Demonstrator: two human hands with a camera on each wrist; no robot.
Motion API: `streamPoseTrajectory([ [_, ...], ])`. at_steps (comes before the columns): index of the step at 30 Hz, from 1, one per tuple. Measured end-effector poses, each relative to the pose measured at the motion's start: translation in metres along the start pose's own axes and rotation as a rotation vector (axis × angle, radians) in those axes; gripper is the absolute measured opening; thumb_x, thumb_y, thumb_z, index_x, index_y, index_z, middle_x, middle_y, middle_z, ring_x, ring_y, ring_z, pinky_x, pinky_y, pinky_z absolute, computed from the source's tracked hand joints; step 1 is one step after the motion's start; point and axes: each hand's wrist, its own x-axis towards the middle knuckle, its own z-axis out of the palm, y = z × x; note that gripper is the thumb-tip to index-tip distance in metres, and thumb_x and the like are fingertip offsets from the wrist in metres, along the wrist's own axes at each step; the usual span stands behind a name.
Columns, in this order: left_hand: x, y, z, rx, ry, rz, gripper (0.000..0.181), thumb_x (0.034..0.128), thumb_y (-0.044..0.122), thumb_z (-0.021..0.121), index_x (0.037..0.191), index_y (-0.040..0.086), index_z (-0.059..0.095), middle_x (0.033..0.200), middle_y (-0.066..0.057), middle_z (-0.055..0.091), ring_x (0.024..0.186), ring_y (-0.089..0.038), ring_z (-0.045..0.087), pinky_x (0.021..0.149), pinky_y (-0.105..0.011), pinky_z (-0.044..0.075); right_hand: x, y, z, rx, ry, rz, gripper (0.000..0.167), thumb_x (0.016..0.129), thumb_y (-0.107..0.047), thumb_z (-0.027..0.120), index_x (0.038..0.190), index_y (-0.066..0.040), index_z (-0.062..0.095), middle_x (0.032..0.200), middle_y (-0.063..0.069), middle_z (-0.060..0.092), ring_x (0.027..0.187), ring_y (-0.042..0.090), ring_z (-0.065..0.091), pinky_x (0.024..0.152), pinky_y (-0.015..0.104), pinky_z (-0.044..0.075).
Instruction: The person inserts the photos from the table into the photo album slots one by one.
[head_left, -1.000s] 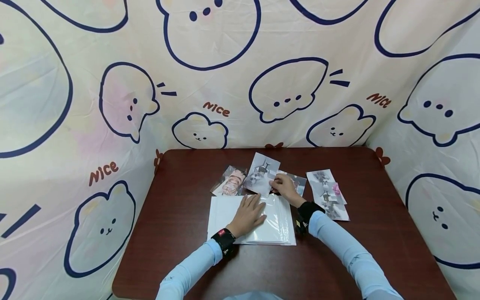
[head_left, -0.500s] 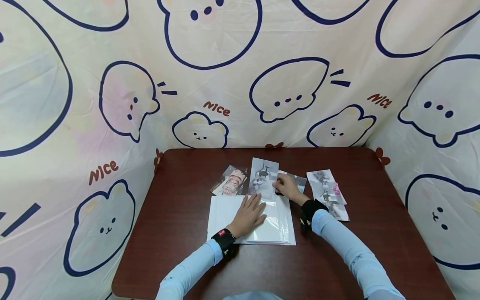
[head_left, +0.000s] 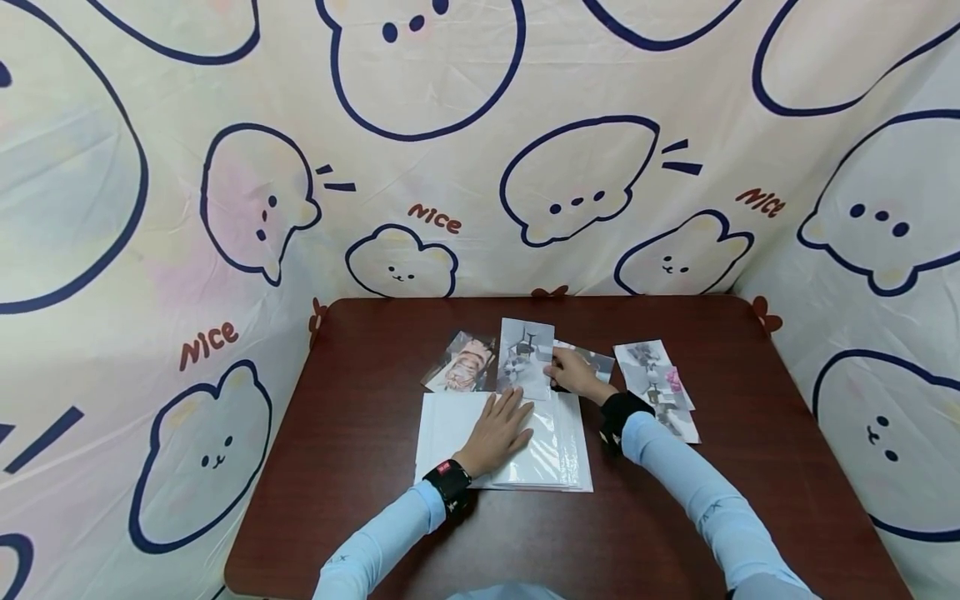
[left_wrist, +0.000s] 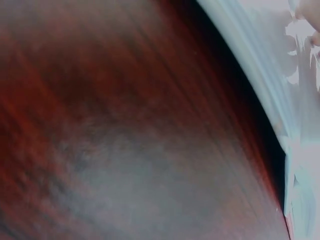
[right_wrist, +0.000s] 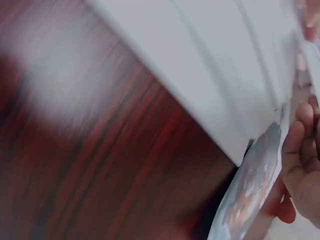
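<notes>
A white album [head_left: 444, 429] with glossy clear plastic pages lies at the middle of the table. My left hand [head_left: 493, 437] rests on it with straight, spread fingers. A grey-toned photo [head_left: 527, 354] stands out beyond the album's far edge, its lower end meeting that edge near my left fingertips. My right hand [head_left: 576, 372] pinches the photo's right edge between thumb and curled fingers. In the right wrist view the right hand [right_wrist: 302, 165] shows with curled fingers, beyond the album's pages [right_wrist: 210, 65]. The left wrist view shows mostly table and the album's edge [left_wrist: 250, 65].
A clear packet with a pink picture [head_left: 465, 364] lies left of the photo. Another photo [head_left: 596, 360] is partly under my right hand. Several overlapping photos [head_left: 654, 379] lie to the right on the brown table [head_left: 337, 417]. A patterned cloth [head_left: 480, 167] hangs behind.
The photo has turned from tilted to nearly straight and come slightly nearer to the album. My right hand has shifted a little right along with it. My left hand stays put.
</notes>
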Motion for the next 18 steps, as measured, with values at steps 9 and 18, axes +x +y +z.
streamPoseTrajectory([
  [9, -0.0032, -0.0018, 0.0055, -0.003, 0.006, -0.024, 0.054, 0.1101, 0.040, 0.045, 0.159, 0.016, 0.041, 0.169, -0.012, 0.033, 0.157, -0.029, 0.028, 0.125, -0.055, 0.028, 0.0009, 0.0027, 0.0004, 0.033, -0.060, -0.035, 0.020, 0.099, 0.000, 0.063, 0.082, -0.003, 0.053, 0.070, 0.008, 0.061, 0.060, 0.009, 0.057, 0.059, 0.025, 0.041],
  [18, -0.0069, -0.0009, -0.0007, -0.082, -0.041, -0.016, 0.053, 0.1115, 0.041, 0.040, 0.159, 0.018, 0.041, 0.171, -0.010, 0.028, 0.159, -0.029, 0.024, 0.127, -0.056, 0.023, 0.0059, -0.0033, -0.0056, 0.266, -0.165, 0.175, 0.047, 0.098, -0.008, 0.066, 0.136, 0.011, 0.044, 0.124, 0.032, 0.057, 0.104, 0.037, 0.061, 0.088, 0.040, 0.052],
])
